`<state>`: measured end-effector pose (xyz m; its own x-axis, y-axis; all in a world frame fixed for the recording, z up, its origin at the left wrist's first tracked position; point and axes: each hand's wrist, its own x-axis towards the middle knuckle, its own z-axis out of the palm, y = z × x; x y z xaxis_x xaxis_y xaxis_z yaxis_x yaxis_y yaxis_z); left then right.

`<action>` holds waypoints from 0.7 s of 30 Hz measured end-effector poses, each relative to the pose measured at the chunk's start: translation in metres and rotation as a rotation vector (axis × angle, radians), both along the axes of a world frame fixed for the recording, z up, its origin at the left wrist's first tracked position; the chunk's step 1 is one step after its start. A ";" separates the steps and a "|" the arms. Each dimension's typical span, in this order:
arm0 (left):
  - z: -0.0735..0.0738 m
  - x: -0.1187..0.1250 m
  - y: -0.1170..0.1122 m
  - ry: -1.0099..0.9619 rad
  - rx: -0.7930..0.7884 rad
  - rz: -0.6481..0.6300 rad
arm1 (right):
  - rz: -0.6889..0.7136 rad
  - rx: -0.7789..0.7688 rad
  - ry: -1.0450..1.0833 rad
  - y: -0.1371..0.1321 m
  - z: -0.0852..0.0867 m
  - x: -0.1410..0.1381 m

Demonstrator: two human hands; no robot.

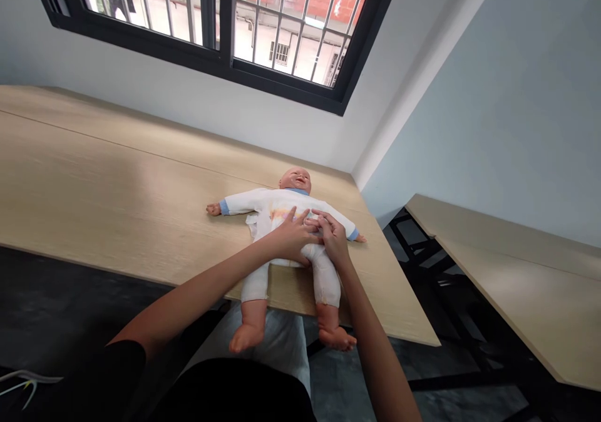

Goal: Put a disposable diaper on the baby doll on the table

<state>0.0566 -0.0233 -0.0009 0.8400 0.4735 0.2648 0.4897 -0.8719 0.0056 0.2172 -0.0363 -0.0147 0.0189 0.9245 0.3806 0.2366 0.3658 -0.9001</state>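
Note:
A baby doll lies on its back on a pale wooden table, its head toward the wall and its feet past the table's near edge. It wears a stained white onesie with blue cuffs and collar. My left hand lies across the doll's belly, its fingers reaching the middle of the garment. My right hand comes in from the other side, its fingertips gathered on the onesie's front at the chest. The fingertips of the two hands nearly meet, partly hiding the garment's front.
A barred black-framed window is set in the wall beyond the table. A second wooden table stands to the right, with black metal framing below. Thin pale wires lie at the lower left.

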 end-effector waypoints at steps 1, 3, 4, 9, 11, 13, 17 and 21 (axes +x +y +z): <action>-0.001 -0.002 -0.002 -0.018 0.017 0.009 | -0.001 0.012 -0.020 0.000 0.000 0.000; -0.005 -0.008 -0.006 -0.076 0.059 0.002 | -0.018 0.041 -0.073 0.001 0.000 0.000; -0.007 -0.013 -0.007 -0.119 0.080 -0.013 | -0.026 0.055 -0.094 0.001 -0.001 0.000; -0.012 -0.034 -0.004 -0.341 0.109 0.003 | -0.038 0.093 -0.109 0.002 -0.001 -0.003; -0.012 -0.038 -0.003 -0.362 0.087 0.009 | -0.051 0.096 -0.093 0.001 -0.001 -0.004; -0.010 -0.038 -0.002 -0.377 0.037 0.004 | -0.064 0.099 -0.066 0.000 -0.002 -0.004; -0.006 -0.039 0.002 -0.483 -0.138 0.012 | -0.006 0.073 -0.023 0.000 -0.002 -0.003; -0.004 -0.064 0.022 -0.686 -0.287 0.114 | 0.069 0.065 -0.110 0.001 -0.001 0.000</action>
<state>-0.0078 -0.0009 -0.0053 0.4730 0.6769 0.5640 0.3812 -0.7343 0.5617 0.2168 -0.0355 -0.0160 -0.0889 0.8957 0.4357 0.3051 0.4409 -0.8441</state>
